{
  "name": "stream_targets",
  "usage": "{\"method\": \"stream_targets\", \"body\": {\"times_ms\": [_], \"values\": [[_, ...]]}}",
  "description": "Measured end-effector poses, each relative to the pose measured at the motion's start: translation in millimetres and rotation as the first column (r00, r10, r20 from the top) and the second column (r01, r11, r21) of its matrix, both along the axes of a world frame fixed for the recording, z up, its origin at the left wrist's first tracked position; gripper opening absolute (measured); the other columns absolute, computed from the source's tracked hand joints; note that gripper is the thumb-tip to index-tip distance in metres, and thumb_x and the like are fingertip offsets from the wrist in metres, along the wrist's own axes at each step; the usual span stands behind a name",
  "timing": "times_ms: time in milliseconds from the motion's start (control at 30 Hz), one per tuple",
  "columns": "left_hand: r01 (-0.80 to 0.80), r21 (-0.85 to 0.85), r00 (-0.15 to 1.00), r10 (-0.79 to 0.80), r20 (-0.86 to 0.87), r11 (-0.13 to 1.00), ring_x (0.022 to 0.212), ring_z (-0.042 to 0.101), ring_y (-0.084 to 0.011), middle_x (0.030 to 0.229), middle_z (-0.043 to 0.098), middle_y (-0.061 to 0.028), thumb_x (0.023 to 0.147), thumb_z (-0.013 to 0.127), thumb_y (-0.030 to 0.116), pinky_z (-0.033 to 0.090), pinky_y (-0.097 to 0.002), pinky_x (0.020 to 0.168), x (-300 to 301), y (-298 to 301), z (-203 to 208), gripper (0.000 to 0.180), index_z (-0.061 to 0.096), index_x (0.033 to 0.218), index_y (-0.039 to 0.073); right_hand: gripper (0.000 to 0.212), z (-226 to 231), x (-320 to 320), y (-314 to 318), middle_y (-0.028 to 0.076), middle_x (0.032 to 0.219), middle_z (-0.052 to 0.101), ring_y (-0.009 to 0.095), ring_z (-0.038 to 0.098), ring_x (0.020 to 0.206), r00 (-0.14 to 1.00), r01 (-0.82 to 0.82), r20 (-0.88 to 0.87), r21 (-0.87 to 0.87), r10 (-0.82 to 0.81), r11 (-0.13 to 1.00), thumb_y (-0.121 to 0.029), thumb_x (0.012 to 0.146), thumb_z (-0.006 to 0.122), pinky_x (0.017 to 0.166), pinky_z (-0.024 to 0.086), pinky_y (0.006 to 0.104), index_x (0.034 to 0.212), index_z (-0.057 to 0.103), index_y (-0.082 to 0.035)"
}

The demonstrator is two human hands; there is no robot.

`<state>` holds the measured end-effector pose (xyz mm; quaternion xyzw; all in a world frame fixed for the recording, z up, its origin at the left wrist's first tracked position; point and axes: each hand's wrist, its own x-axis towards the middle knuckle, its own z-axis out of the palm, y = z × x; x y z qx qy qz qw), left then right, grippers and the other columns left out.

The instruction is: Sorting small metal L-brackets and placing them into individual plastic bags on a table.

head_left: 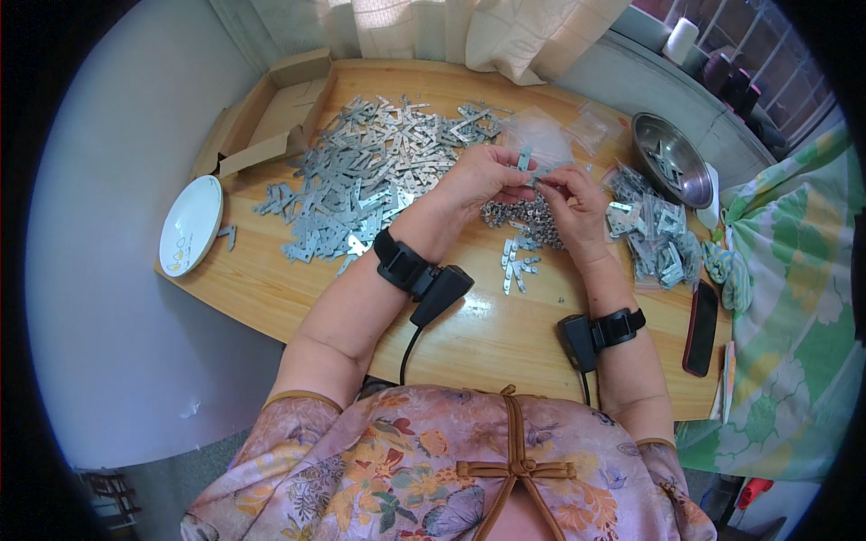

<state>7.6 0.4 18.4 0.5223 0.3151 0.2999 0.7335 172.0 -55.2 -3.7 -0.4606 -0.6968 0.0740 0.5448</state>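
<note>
The left hand point(487, 178) is pinching a flat metal bracket point(524, 158) in its grip, thumb against fingers, above the desk point(469, 338). The right hand point(583, 209) is meeting the bracket's lower end with its fingertips bunching close; whether that grip is closing on a small fastener or only on the metal edge, I cannot tell. The pinch is covering little of the bracket, so a sideways push from the right fingers could be twisting it loose, and any tiny part between them could be dropping into the fastener pile point(519, 215) just below, where it would be hard to pick out. Nearer the body, a small group of brackets point(517, 268) is lying close to that pile, and a sweeping wrist could be mixing the two.

Farther out, the broad bracket heap point(374, 167) is spreading beside the left forearm, which could be snagging loose pieces. Filled plastic bags point(663, 239) are crowding the right side, with a steel bowl point(672, 162) standing behind them. A phone point(701, 329) is lying near the desk's right edge. At the far left, a cardboard box point(271, 122) and a white dish point(191, 225) are bordering the heap.
</note>
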Motion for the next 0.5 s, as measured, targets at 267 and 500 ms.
{"method": "stream_targets", "body": {"times_ms": [267,500], "values": [[0.000,0.188,0.998,-0.011,0.056,0.982,0.078,0.056,-0.0064,0.088,0.062,-0.0014,0.078,0.061,0.007,0.046,-0.0202,0.068,-1.3,0.4,-2.6,0.025,0.060,0.103,0.004,0.014,-6.7,2.1,4.5,0.000,0.076,0.058,0.006,0.052,0.067,0.877,-0.176,-0.480,-0.308,0.007,0.935,-0.005,0.072,0.066,0.057,0.041,0.0194,0.084,0.059,-0.004],[0.025,0.095,0.970,-0.048,0.239,0.995,0.084,0.060,-0.0157,0.096,0.060,-0.0076,0.079,0.058,0.002,0.050,-0.0247,0.076,7.4,0.3,-8.2,0.026,0.056,0.106,0.000,0.013,-3.8,3.9,2.8,0.000,0.075,0.058,0.006,0.052,0.068,0.813,-0.226,-0.583,-0.323,-0.005,0.919,-0.005,0.073,0.066,0.061,0.042,0.0174,0.084,0.060,-0.003]]}}
